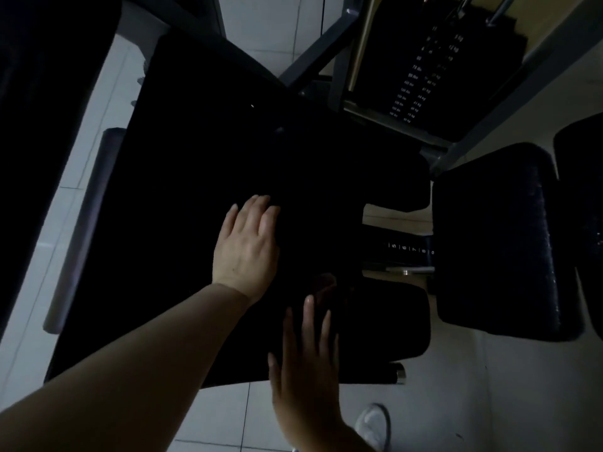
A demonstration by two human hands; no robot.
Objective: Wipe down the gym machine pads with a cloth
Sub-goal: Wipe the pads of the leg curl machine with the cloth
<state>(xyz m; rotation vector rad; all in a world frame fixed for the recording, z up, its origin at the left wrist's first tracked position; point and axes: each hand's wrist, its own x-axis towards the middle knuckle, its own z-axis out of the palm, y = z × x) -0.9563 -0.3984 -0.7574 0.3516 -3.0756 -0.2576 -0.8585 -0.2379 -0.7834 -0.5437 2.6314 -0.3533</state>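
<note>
The head view looks steeply down on a black gym machine in dim light. A large black seat pad [202, 203] fills the middle of the frame, too dark to show much surface detail. The left hand [246, 247] lies flat on this pad, palm down, fingers straight and close together, gripping nothing visible. The right hand [306, 357] reaches in from the bottom edge, fingers straight and slightly spread, its fingertips [308, 303] over the near right part of the same pad; whether they press on the pad or hover just above it cannot be told. No cloth can be made out in either hand, as the pad and anything dark on it blend together.

To the right stands a second black pad [496, 243], textured and set apart from the seat pad by a gap. In that gap a numbered adjustment scale [409, 249] shows. Further up, the weight stack [421, 76] with pale kilogram markings sits within grey frame bars [313, 57]. A grey roller pad [86, 223] runs along the left side over the pale tiled floor [225, 415]. A white shoe [373, 422] shows at the bottom right.
</note>
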